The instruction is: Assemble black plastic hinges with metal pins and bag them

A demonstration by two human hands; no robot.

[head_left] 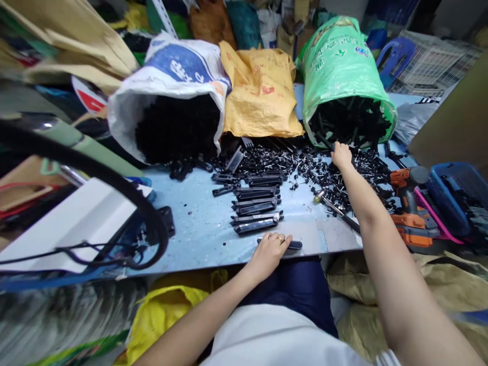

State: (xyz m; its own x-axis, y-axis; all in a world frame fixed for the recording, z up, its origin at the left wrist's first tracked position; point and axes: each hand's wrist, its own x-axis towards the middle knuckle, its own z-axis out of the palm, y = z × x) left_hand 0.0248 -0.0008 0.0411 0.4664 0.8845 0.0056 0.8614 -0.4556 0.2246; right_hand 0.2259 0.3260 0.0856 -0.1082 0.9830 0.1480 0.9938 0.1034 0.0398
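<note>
My left hand (270,251) is closed over a long black plastic part (295,245) at the front edge of the table; its right end sticks out past my fingers. Just beyond it, several similar black plastic parts (256,206) lie in a row, one behind another. My right hand (342,154) is stretched out to the mouth of the green sack (343,61), which holds dark plastic pieces (353,119). Its fingers are bent together, and what they grip is hidden. Below that hand spreads a heap of small black pieces with metal pins (308,168).
A white-and-blue sack (183,56) of black parts and a yellow sack (261,91) stand at the back. A hammer (335,207), an orange power drill (407,188) and a blue basket (450,198) are on the right. A black cable (125,198) arches over the left side.
</note>
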